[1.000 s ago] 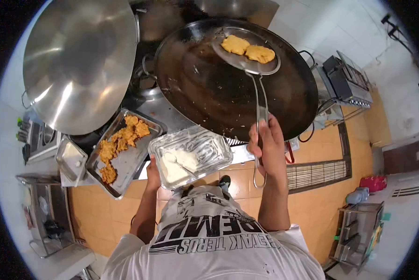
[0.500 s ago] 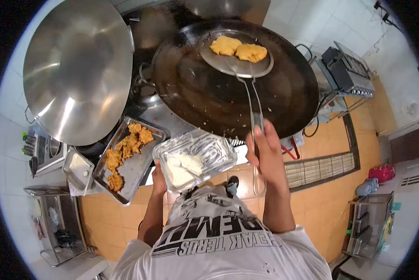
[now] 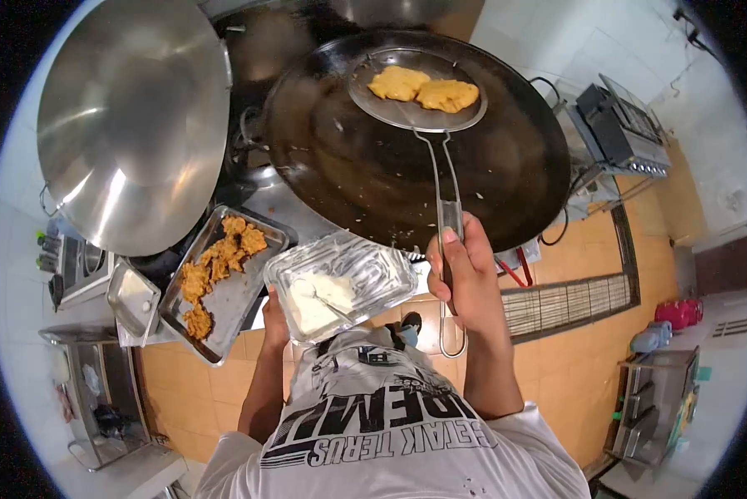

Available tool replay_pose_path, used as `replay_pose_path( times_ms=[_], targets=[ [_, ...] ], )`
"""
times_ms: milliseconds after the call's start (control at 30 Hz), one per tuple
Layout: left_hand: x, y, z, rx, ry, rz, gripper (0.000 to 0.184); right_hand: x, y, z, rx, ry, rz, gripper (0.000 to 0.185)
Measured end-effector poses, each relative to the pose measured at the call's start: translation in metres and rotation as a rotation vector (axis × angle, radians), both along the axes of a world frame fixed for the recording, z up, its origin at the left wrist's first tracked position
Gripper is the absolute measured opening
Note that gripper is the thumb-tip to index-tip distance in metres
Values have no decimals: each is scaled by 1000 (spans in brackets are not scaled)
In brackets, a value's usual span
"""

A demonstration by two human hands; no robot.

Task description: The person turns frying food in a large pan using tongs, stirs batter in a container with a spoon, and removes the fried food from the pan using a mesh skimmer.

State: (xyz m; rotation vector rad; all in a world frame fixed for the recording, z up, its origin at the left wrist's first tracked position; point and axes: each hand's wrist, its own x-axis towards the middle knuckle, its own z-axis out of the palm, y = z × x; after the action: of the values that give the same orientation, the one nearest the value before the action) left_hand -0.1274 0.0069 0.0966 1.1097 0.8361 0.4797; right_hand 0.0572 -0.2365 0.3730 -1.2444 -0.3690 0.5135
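Note:
My right hand is closed round the handle of a long wire skimmer. Two yellow-orange battered pieces rest side by side on its round mesh, which hangs over the far half of a big dark wok. Oil with small floating crumbs shows inside the wok. With my left hand I grip the near left side of a clear rectangular container, its fingers partly hidden underneath. Pale batter lies in it with a spoon-like utensil, and smears coat its walls.
Golden fried pieces lie in a metal tray left of the container. Beside it stands a smaller tray with pale contents. A large shiny wok stands tilted at far left. A red-handled tool lies right of my right hand.
The skimmer has shifted slightly left and its handle has turned a little, with both battered pieces still on it. My left hand and the container appear slightly further left, as does the whole scene.

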Motion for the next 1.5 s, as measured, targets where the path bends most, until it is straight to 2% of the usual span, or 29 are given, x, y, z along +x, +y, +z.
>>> replay_pose_path(
  times_ms=[167,267,367,467,500,600,733,900,1033,1400,1500],
  targets=[
    [-12,0,-12,-64,9,-22,66,2,8,-1,59,39,25,13],
    [-1,-1,-6,-25,-3,30,64,-1,1,-8,-33,-6,21,14],
    [-9,-3,-8,-80,23,17,61,10,15,-10,20,-38,-5,14],
    [-9,4,-27,31,38,46,63,6,13,-10,35,8,-8,15],
    [-6,-1,-15,3,52,78,63,7,12,-13,29,23,-12,15],
    [-12,-2,-9,-13,71,-31,63,17,21,-12,58,-4,-40,14],
    [-8,-1,-12,13,71,33,62,4,10,-16,57,46,-3,13],
    [-8,0,-5,-1,53,-11,63,13,19,-26,41,66,23,10],
    [-7,-2,-11,-49,18,30,64,19,14,-5,75,73,39,10],
    [-6,-3,0,18,95,10,66,24,22,-1,98,40,43,12],
    [-3,-3,-2,-24,37,54,65,35,23,-9,78,67,57,11]
  ],
)
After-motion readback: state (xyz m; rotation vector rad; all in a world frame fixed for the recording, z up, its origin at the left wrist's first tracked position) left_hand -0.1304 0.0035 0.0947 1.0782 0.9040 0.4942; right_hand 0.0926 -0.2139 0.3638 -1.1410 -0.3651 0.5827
